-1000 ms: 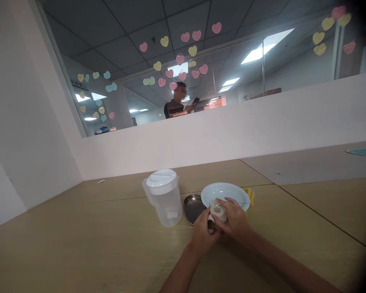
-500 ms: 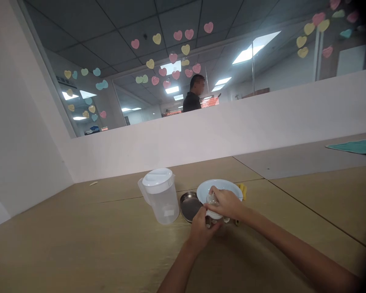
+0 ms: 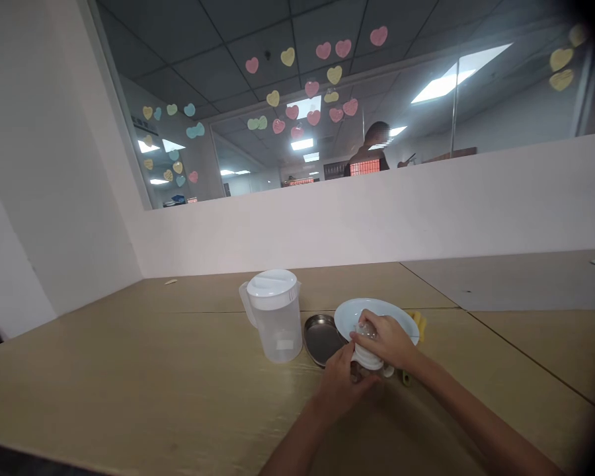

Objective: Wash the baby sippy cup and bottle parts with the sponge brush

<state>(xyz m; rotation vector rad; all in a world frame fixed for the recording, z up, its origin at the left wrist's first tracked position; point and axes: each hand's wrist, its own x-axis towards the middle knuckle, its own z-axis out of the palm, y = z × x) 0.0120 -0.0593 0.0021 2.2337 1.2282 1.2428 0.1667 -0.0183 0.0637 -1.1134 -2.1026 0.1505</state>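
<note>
My right hand (image 3: 387,338) is wrapped round the clear, rounded top of a small white-rimmed container (image 3: 367,357). Lower down, my left hand (image 3: 341,383) grips the side of the same container, whose lower part is mostly hidden by the fingers. Just behind the hands lies a pale blue oval plate (image 3: 350,313). A round metal tin (image 3: 322,338) is to its left, partly under the plate's edge. Further left stands a translucent pitcher (image 3: 280,327) with a white lid.
Yellow objects (image 3: 419,324) lie at the plate's right edge, and a greenish piece (image 3: 406,378) lies nearer me. A small flat scrap (image 3: 171,282) is at the table's back left. Behind the table (image 3: 129,370) rises a white wall with a window; a person (image 3: 369,155) is beyond it.
The view has turned, shifting the window and tableware within the picture. Both hands keep hold of the container. The person beyond the window has moved right relative to the heart stickers.
</note>
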